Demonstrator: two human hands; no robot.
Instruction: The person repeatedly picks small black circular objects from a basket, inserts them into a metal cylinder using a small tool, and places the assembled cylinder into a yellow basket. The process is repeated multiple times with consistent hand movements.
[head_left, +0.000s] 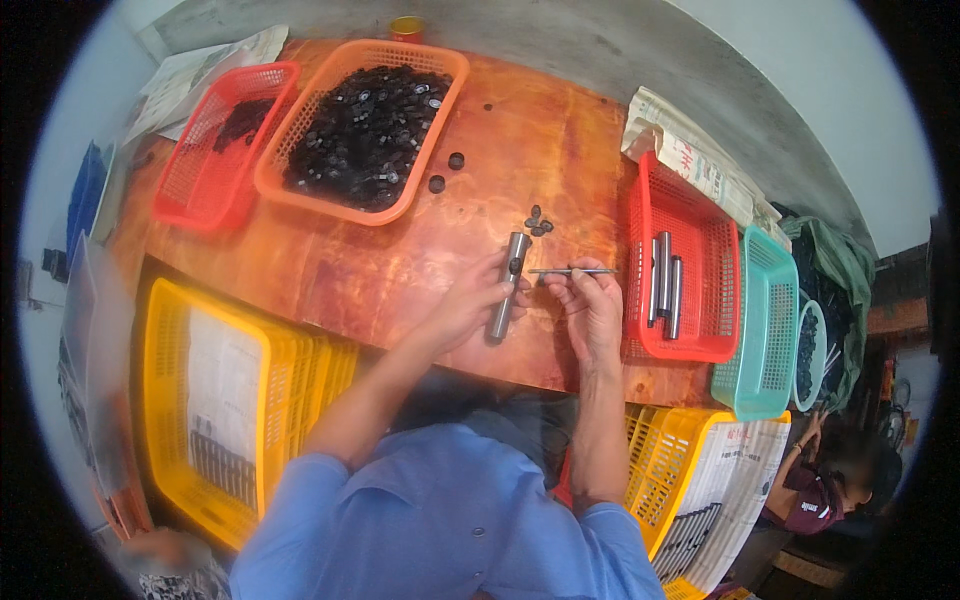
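Note:
My left hand (480, 300) grips a short metal tube (499, 319) above the wooden table. A small black part (514, 266) sits against the tube's side, near its upper half. In my right hand (592, 304) is a thin metal rod (555, 271), perhaps a scriber or small screwdriver, its tip pointing left toward the tube and a little apart from it. Several small black pieces (537, 223) lie together just beyond the tube. Two black round caps (456, 160) rest farther back, beside an orange basket.
The orange basket (360, 214) holds many black parts. Left of it is a red basket (199, 199). On the right, a red basket (709, 300) contains several metal tubes (664, 277), beside a green basket (772, 315). Yellow crates (206, 300) flank my body. Another person (814, 495) is at far right.

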